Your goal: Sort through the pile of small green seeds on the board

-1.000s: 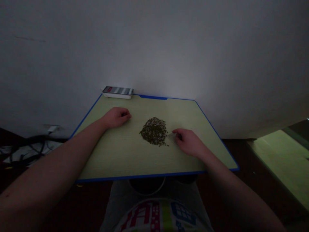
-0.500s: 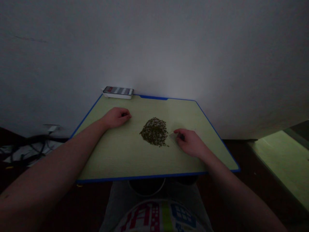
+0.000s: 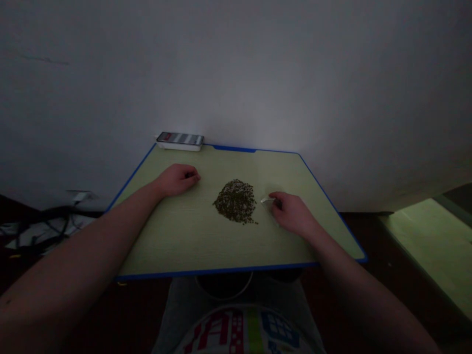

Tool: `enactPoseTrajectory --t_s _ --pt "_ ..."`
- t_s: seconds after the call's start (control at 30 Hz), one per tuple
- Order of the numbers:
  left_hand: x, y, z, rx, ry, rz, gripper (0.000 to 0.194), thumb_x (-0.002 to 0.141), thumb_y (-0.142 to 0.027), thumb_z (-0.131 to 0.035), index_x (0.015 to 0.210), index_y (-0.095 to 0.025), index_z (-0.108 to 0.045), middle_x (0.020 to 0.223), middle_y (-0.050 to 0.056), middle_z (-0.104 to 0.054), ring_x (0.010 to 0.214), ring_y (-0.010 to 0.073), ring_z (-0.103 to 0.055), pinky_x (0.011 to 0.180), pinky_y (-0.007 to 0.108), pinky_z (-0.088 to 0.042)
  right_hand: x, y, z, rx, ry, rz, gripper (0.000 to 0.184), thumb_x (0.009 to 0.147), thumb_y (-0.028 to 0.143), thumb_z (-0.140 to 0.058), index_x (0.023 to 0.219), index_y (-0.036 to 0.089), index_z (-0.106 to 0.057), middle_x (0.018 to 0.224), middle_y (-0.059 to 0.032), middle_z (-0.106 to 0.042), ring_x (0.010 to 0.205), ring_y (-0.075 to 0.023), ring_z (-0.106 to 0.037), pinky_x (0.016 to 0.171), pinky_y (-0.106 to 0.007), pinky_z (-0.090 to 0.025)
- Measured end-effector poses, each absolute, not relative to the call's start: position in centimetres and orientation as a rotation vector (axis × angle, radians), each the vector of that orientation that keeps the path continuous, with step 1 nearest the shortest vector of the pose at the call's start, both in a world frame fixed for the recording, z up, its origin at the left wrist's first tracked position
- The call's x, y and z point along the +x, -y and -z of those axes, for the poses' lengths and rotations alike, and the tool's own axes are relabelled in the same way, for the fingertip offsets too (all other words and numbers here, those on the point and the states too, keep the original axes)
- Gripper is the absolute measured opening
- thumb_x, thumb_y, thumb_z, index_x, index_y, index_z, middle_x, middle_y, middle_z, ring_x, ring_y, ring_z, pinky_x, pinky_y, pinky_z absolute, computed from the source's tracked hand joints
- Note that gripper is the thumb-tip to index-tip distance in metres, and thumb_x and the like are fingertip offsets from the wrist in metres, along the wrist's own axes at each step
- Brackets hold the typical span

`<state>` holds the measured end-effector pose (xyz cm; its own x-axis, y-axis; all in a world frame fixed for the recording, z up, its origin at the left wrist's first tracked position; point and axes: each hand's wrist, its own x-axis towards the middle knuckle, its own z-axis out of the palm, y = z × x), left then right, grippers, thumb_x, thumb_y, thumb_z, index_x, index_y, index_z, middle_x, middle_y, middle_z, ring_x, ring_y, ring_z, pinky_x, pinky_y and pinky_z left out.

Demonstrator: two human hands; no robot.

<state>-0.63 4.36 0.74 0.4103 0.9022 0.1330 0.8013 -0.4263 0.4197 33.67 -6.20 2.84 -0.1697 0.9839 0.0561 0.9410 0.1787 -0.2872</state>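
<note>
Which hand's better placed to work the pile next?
Right, likely: right hand holds a pale strip beside the pile; left hand is curled at the board, no tool visible.

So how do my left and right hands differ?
Your left hand holds nothing I can see, while your right hand grips a thin pale piece. Your left hand lies farther back on the board, towards the phone; your right hand is closer to the front edge. Both are bare, with fingers curled.

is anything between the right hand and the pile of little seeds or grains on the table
Only the small pale piece pinched in the right hand pokes into the gap toward the pile; otherwise just bare tabletop shows there.
</note>
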Motion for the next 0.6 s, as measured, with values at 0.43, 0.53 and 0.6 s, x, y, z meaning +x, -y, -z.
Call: enactPoseTrajectory --t_s 0.43,0.53,0.6 --pt "-0.6 -4.3 -0.7 2.363 -1.464 -0.505 0.036 0.081 -0.046 -0.045 0.076 -0.015 -0.063 0.06 0.001 -0.056 0.056 0.0135 -0.048 0.055 0.026 -0.033 33.6 3.5 -2.9 -2.039 2.257 -0.08 0.039 0.082 0.02 -0.047 0.115 0.01 -0.065 0.095 -0.016 -0.072 0.09 -0.0269 -0.067 0.079 -0.033 -0.048" --pt "-0.6 -4.3 -0.8 2.37 -1.458 -0.514 0.036 0.081 -0.046 -0.046 0.074 -0.015 -0.063 0.059 0.0 -0.055 0.055 0.0132 -0.047 0.054 0.026 -0.032 34.4 3.7 -3.1 -2.102 2.239 -0.047 0.038 0.081 0.023 -0.049 0.111 0.01 -0.067 0.097 -0.0184 -0.072 0.092 -0.0301 -0.067 0.08 -0.037 -0.048" --pt "-0.6 -4.3 -0.7 2.379 -1.456 -0.521 0.035 0.081 -0.045 -0.046 0.072 -0.016 -0.062 0.059 0.0 -0.055 0.055 0.013 -0.046 0.054 0.026 -0.032 35.1 3.9 -3.3 -2.149 2.225 -0.019 0.037 0.081 0.025 -0.049 0.109 0.01 -0.069 0.097 -0.0188 -0.072 0.092 -0.0311 -0.067 0.079 -0.039 -0.049"
